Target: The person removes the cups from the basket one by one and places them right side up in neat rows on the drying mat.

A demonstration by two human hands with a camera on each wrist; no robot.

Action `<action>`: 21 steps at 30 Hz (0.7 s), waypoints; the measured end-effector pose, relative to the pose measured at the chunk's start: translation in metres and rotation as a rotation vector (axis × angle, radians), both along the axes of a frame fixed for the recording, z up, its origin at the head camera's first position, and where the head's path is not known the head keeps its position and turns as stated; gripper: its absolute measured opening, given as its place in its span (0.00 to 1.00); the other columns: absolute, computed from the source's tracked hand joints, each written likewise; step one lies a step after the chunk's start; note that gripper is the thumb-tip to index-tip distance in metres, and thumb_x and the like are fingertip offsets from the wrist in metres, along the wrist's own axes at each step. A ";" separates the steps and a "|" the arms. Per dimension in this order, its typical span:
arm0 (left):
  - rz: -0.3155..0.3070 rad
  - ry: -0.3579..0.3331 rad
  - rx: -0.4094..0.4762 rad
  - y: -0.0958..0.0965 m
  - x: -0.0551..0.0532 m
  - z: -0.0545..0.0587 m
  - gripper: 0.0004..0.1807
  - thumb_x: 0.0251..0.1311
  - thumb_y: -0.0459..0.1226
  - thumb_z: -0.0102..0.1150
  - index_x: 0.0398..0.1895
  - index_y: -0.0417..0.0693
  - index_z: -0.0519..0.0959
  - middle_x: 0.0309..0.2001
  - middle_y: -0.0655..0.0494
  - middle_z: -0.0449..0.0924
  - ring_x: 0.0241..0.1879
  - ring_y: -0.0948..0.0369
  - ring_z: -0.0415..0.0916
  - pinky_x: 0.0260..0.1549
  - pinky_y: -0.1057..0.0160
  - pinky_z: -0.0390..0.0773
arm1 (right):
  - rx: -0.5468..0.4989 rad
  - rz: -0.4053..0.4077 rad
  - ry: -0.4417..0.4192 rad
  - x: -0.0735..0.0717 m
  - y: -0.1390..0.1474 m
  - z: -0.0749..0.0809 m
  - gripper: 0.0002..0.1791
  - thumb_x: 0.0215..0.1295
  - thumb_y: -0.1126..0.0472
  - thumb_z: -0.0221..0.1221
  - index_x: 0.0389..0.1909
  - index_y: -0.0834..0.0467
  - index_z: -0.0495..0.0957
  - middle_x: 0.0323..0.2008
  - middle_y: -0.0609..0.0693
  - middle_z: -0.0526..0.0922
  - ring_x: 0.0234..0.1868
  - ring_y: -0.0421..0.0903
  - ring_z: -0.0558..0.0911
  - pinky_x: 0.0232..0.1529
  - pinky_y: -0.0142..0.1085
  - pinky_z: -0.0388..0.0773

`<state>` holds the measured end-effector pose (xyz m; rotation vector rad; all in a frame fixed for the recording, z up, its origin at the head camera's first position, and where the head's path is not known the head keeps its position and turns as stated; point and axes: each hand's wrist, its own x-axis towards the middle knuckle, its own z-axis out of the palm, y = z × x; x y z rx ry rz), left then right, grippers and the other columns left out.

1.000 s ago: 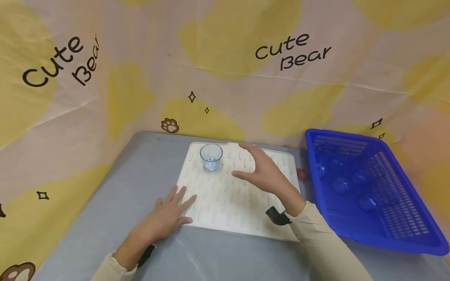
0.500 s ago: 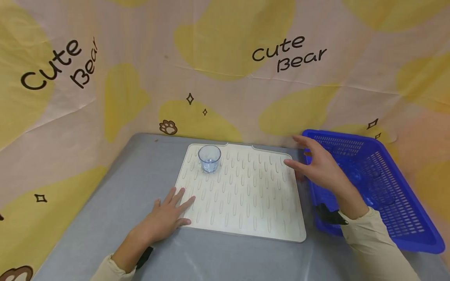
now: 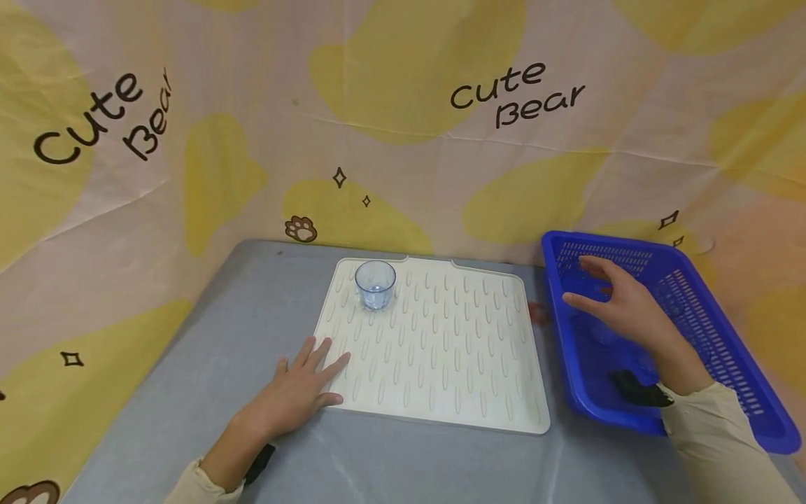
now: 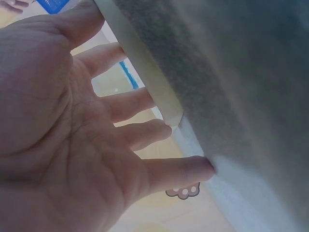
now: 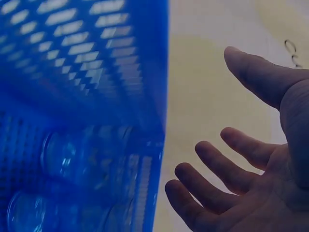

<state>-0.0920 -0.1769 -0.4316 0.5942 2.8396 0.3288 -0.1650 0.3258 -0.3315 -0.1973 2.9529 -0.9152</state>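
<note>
A clear drinking glass (image 3: 376,285) stands upright at the far left corner of a white ridged mat (image 3: 441,343). My left hand (image 3: 292,388) rests with spread fingers on the mat's near left edge; the left wrist view shows its fingertips (image 4: 145,99) against that edge. Over the left part of a blue plastic basket (image 3: 567,364) hovers my right hand (image 3: 636,315), thumb and fingers apart with nothing between them. Several glasses lie in the basket, partly hidden by the hand; the right wrist view shows one glass (image 5: 60,154) near the basket wall.
The mat and basket stand on a grey table (image 3: 252,308). A printed cloth (image 3: 390,126) hangs behind and along the left side. Between mat and basket, a small reddish thing (image 3: 538,313) is partly visible, too unclear to identify.
My right hand has moved right, from above the mat to above the basket, its fingers staying apart. The left hand and the glass on the mat have stayed in place.
</note>
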 end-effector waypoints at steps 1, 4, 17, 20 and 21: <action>-0.001 0.001 0.000 0.000 0.000 0.000 0.36 0.65 0.51 0.58 0.75 0.55 0.64 0.77 0.37 0.54 0.77 0.35 0.44 0.59 0.22 0.56 | 0.006 -0.004 -0.002 0.000 0.004 -0.001 0.49 0.66 0.43 0.63 0.77 0.64 0.51 0.73 0.70 0.61 0.70 0.72 0.63 0.63 0.67 0.63; 0.000 -0.006 0.001 0.001 0.000 0.001 0.36 0.66 0.51 0.58 0.75 0.55 0.63 0.77 0.37 0.54 0.77 0.35 0.44 0.59 0.22 0.56 | 0.029 -0.013 -0.004 0.000 0.015 -0.005 0.49 0.66 0.44 0.63 0.76 0.66 0.51 0.72 0.71 0.61 0.68 0.74 0.64 0.60 0.69 0.64; 0.023 -0.018 -0.014 0.001 0.000 0.001 0.36 0.65 0.52 0.58 0.75 0.56 0.63 0.78 0.38 0.53 0.78 0.36 0.43 0.60 0.22 0.56 | 0.096 -0.021 0.006 0.001 0.054 -0.020 0.49 0.63 0.46 0.66 0.73 0.71 0.54 0.68 0.76 0.64 0.66 0.76 0.64 0.58 0.69 0.63; 0.011 -0.001 -0.011 0.000 0.001 0.000 0.36 0.65 0.51 0.58 0.75 0.56 0.64 0.77 0.38 0.54 0.77 0.35 0.44 0.59 0.22 0.56 | 0.118 -0.010 -0.010 0.002 0.061 -0.022 0.50 0.62 0.47 0.67 0.72 0.73 0.54 0.67 0.77 0.63 0.65 0.77 0.64 0.58 0.69 0.63; 0.006 0.007 -0.011 0.000 0.001 0.000 0.36 0.65 0.51 0.58 0.75 0.56 0.63 0.77 0.37 0.54 0.77 0.35 0.44 0.59 0.22 0.57 | 0.126 -0.006 -0.016 0.002 0.063 -0.022 0.50 0.62 0.47 0.67 0.72 0.73 0.54 0.67 0.78 0.63 0.65 0.77 0.64 0.57 0.69 0.63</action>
